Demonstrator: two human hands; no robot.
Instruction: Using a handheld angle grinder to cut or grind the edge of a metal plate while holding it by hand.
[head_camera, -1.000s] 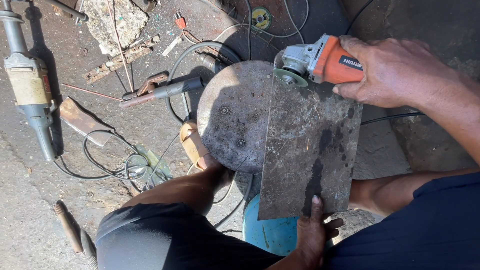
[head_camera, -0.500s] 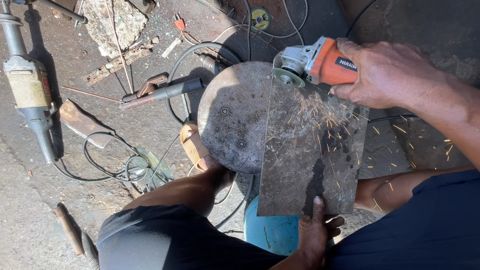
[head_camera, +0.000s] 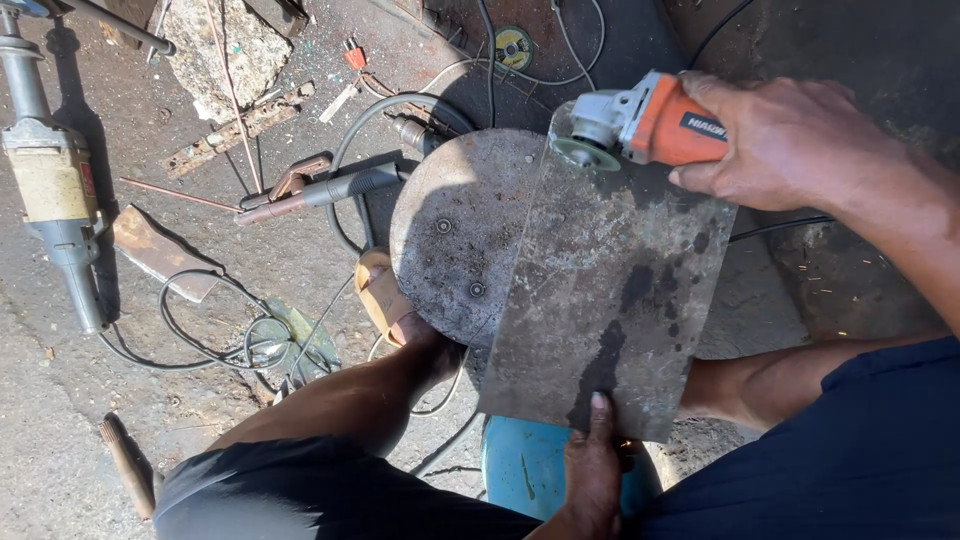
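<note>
Now sparks gone: right hand (head_camera: 790, 140), fingers wrapped round orange-and-grey angle grinder (head_camera: 640, 125), disc at far edge of rusty steel sheet (head_camera: 610, 290) on round metal stand (head_camera: 450, 230); cut paused. Left hand (head_camera: 592, 470) fingers pinch near edge.

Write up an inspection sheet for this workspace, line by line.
Surface: round metal table, pitted and rusty, on dirty concrete ground.
Job's things: rusty metal sheet lying over the table's edge; orange angle grinder with its disc at the sheet's top corner.
Clutter: large yellow grinder, welding electrode holder, spare cutting disc, broken concrete slab, metal scraps.
Grip: right hand closed around the grinder body; left hand holding the sheet's lower edge, thumb on top.
Cables: black leads looped on the ground left of the table and trailing behind it.
Surroundings: blue drum under the sheet; sparks at right.
</note>
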